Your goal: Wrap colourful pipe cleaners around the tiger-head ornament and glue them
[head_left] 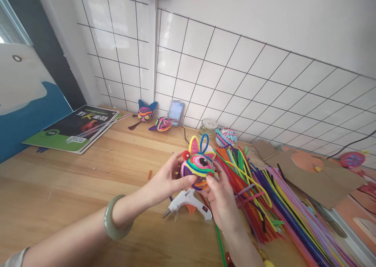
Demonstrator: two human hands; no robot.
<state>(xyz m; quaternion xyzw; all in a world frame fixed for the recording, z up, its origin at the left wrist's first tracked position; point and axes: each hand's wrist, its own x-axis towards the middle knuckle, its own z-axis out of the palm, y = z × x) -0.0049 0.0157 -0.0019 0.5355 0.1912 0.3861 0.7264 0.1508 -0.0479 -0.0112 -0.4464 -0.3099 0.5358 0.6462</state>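
A round, many-coloured pipe-cleaner ornament [197, 166] is held just above the table, with a yellow-and-pink ear and a blue loop on top. My left hand [173, 176] grips its left side, thumb across the lower front. On the other side my right hand [219, 188] holds it, thumb near its lower right edge. A white glue gun [188, 202] lies on the table below the ornament, its nozzle pointing left. To the right are loose pipe cleaners [252, 196] in many colours.
Along the tiled wall stand two finished ornaments [145, 112], [163, 124], a blurred blue object [176, 112], a glass jar [207, 127] and a striped ball [226, 137]. A magazine [79, 128] lies back left on the wooden table [88, 196]. Brown cardboard [311, 177] lies right.
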